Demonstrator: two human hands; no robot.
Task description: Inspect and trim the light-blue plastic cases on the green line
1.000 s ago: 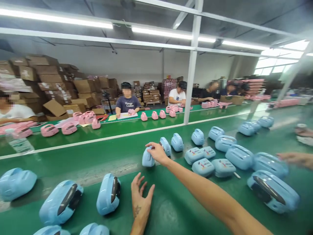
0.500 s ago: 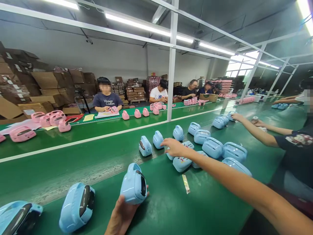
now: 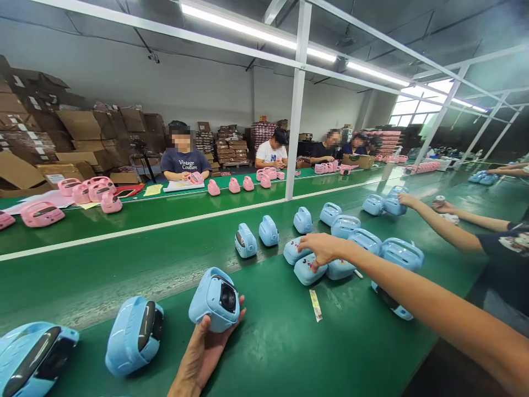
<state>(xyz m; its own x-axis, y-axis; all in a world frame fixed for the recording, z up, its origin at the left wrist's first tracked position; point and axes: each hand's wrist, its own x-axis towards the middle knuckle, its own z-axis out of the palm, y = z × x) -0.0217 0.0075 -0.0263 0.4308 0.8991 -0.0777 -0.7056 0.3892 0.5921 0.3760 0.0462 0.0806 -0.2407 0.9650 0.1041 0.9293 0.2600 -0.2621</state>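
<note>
My left hand is closed round the lower part of a light-blue, handled portable speaker. A round black speaker cone faces right on it. My right hand reaches over a group of blue printed cases, its thumb and fingers apart. Below its thumb lies a printed blue case with a small cartoon figure. A second printed case sits by the fingertips; whether they touch it I cannot tell. Beyond, blue speakers stand upright on the green belt.
At left stand more blue speakers. A paper strip lies on the green table. A co-worker's hand touches a blue speaker at right. Pink speakers line the far side, and a white post rises mid-view.
My right hand has moved right, from beside an upright blue speaker to over the printed cases. The speaker in my left hand has turned, bringing its round cone into view.
</note>
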